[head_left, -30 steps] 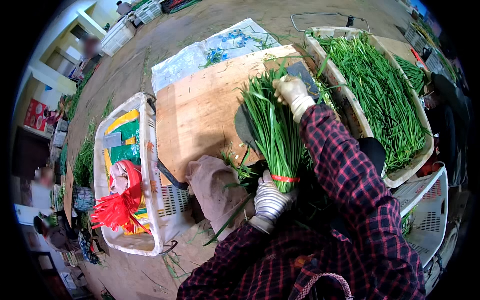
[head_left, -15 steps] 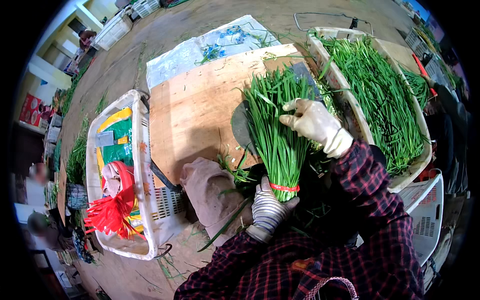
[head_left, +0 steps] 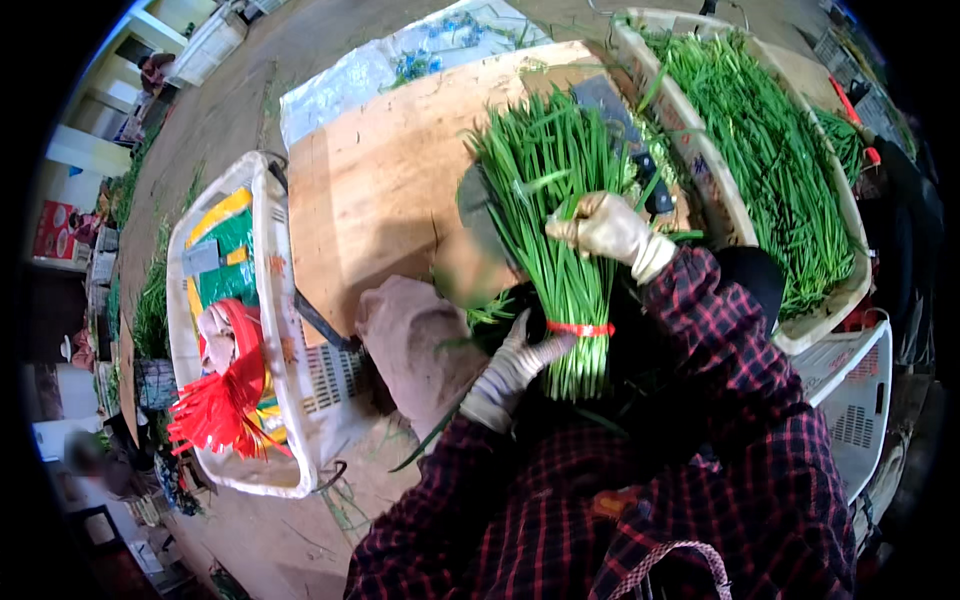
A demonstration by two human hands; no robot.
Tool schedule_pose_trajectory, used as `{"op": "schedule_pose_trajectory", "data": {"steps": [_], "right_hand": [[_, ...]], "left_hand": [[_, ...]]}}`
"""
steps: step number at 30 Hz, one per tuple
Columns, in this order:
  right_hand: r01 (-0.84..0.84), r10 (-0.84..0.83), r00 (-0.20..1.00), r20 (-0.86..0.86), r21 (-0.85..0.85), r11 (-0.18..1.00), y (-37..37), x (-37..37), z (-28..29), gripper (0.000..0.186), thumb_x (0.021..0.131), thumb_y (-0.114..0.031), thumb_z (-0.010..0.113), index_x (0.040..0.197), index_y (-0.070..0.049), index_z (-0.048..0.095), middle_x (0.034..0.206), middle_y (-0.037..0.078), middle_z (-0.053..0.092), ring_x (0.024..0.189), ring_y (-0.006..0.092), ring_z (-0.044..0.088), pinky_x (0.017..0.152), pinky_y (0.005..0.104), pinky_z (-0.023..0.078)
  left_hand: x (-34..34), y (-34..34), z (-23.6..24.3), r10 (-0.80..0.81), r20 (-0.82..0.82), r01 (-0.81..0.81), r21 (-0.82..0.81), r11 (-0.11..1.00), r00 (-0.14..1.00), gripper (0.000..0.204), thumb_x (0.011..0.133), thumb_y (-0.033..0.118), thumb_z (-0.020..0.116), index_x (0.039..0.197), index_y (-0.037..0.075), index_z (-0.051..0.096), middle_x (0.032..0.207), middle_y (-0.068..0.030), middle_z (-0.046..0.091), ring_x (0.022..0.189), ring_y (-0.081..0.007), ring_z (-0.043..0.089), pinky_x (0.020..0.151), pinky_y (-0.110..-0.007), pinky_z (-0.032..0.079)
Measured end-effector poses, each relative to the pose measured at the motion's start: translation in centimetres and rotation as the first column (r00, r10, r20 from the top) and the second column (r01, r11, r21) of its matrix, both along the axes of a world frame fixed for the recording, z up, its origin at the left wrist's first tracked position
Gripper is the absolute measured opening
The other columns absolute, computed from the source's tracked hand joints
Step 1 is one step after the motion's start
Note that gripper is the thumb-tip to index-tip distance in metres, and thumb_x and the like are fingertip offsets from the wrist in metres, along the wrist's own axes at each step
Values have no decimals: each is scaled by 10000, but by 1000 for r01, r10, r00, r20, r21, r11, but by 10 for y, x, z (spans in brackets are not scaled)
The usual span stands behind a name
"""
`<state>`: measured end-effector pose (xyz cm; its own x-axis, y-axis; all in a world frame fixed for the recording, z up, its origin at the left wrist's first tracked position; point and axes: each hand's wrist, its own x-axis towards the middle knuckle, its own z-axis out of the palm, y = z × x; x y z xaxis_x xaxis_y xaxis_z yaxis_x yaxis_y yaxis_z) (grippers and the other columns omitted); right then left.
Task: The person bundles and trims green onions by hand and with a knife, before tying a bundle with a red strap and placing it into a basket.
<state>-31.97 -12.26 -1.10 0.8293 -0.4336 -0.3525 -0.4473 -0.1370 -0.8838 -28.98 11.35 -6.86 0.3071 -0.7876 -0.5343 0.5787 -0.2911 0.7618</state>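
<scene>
A thick bunch of green garlic chives (head_left: 560, 250) stands tilted in front of me, its leaf tips pointing away and its cut ends toward me. A red band (head_left: 580, 328) circles its lower stems. My left hand (head_left: 505, 375), in a striped pale glove, grips the bunch's left side beside the band, thumb against the stems; its other fingers are partly hidden. My right hand (head_left: 607, 232), in a cream glove, is closed with curled fingers on leaves at the bunch's right side. A loose leaf, blurred, sticks out by those fingers.
A wooden board (head_left: 370, 180) lies beyond the bunch. At right stands a white crate (head_left: 715, 190) full of chives. The left crate (head_left: 290, 400) holds red strips (head_left: 225, 405), a blade (head_left: 201, 257) and a green-yellow bag. A brown cloth (head_left: 410, 335) is near my left hand.
My right hand has gone from spread fingers to closed on leaves, slightly lower and left. My left hand has shifted left and up along the stems, baring more of the cut ends.
</scene>
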Motion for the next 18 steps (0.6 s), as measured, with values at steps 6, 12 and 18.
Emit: {"op": "schedule_pose_trajectory", "data": {"steps": [6,12,18], "right_hand": [[58,-74,993,92,157,986,-16,14,-8,335,841,-302,750,655,-50,631,589,8,615,433,69,526,416,211,409],[78,-111,989,95,296,952,-34,2,-23,295,855,-316,733,741,-54,662,610,4,617,472,75,558,429,198,420],[82,-88,996,19,196,977,-32,9,-19,365,834,-359,747,705,-43,619,587,24,613,461,94,572,417,221,437]], "left_hand": [[11,-20,10,46,-449,-154,-207,966,893,612,896,434,629,1355,60,472,1336,-78,537,1198,-216,520,1050,-378,400],[6,-33,15,-21,-491,-127,-268,955,871,702,873,475,634,1388,49,419,1347,-124,521,1204,-257,528,1050,-448,416],[-2,-27,-8,-167,-754,-135,-321,938,635,749,855,453,656,1404,29,374,1343,-195,503,1209,-347,527,1023,-566,415]]}}
